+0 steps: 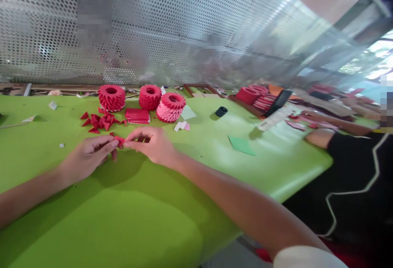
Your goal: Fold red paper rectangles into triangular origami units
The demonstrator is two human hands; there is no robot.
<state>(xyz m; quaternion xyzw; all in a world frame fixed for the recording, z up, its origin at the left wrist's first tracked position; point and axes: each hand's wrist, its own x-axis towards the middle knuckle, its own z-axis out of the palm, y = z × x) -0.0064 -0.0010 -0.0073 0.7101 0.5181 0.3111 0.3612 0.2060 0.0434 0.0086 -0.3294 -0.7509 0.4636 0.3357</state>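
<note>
Between my two hands is a small folded piece of red paper (pixel 120 140). My left hand (pixel 92 153) pinches its left end between thumb and fingers. The fingertips of my right hand (pixel 152 143) close on its right end. Just beyond lies a loose heap of red folded paper triangles (pixel 102 121). To the right of the heap is a stack of red paper rectangles (pixel 137 115). Behind stand a red ring of folded paper (pixel 111 98), a second red ring (pixel 150 98) and a pink ring with a red top (pixel 170 108).
A green paper sheet (pixel 241 145) and a dark cylinder (pixel 221 111) lie to the right on the green table (pixel 138 219). Small paper scraps (pixel 182 126) sit near the rings. A perforated metal screen (pixel 153 26) rises behind. Another person's arm (pixel 337 122) reaches in at far right.
</note>
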